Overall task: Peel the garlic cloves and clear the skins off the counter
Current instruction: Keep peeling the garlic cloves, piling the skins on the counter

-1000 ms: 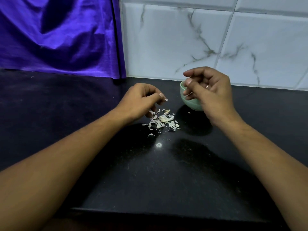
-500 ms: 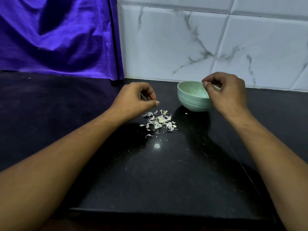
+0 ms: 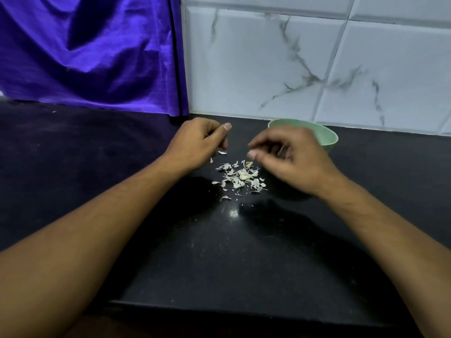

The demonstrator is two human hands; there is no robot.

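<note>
Work surface: a black counter (image 3: 219, 252) fills the lower part of the frame.

Garlic skins (image 3: 234, 182): a loose pile of pale flakes lies on the counter at the centre of the frame, between the two hands. A thicker, cream-coloured piece, probably a garlic clove (image 3: 244, 176), sits in the middle of the pile. One separate flake (image 3: 222, 152) lies just below the left fingertips.

Left hand (image 3: 197, 145): positioned at the upper left edge of the pile. The fingers are curled under and the thumb points up. Whether anything is held inside the curl cannot be told.

Right hand (image 3: 292, 159): positioned over the upper right edge of the pile and motion-blurred. The fingers are loosely bent, thumb and forefinger apart, with nothing visible between them.

Green bowl (image 3: 329, 140): stands behind the right hand, partly hidden by it, near the tiled wall (image 3: 268, 69).

A purple cloth (image 3: 85, 57) hangs at the upper left.
</note>
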